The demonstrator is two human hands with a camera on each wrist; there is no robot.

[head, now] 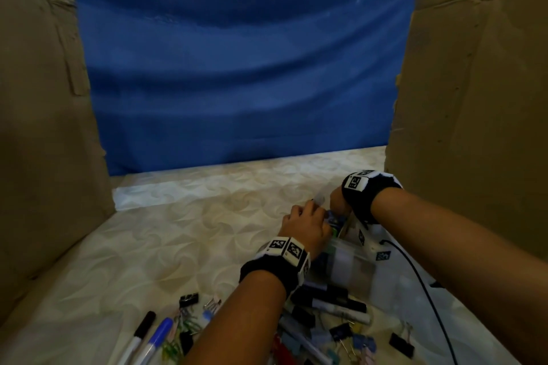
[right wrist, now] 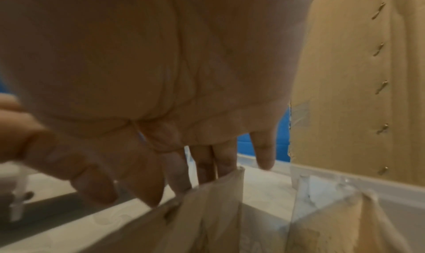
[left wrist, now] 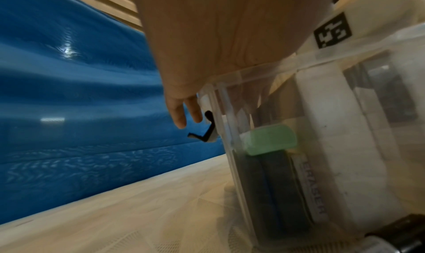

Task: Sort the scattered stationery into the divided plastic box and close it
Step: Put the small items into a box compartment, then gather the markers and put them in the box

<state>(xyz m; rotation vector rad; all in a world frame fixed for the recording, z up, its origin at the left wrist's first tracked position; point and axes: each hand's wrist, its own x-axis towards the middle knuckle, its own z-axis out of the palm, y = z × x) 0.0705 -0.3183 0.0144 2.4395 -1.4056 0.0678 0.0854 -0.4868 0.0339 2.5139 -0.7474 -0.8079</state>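
The clear divided box [head: 353, 267] lies on the pale patterned surface, its lid open. My left hand [head: 305, 225] reaches over the box's far left corner; its fingers [left wrist: 179, 115] hang fairly straight along the wall [left wrist: 230, 129], and I see nothing gripped. A green eraser [left wrist: 269, 139] and dark erasers sit in that compartment. My right hand [head: 338, 201] is just behind it, fingers [right wrist: 207, 169] pointing straight down and touching a clear divider [right wrist: 225, 193]. Between the hands are small blue clips [head: 333, 219]. Markers [head: 335, 302], pens [head: 154, 338] and binder clips [head: 341, 332] lie scattered near me.
Cardboard walls stand at the left [head: 44, 127] and right [head: 474, 98], with a blue sheet [head: 237, 68] at the back. A black cable [head: 415, 272] runs from my right wrist across the box's right side. A small black lever [left wrist: 208, 126] shows past my left fingertips.
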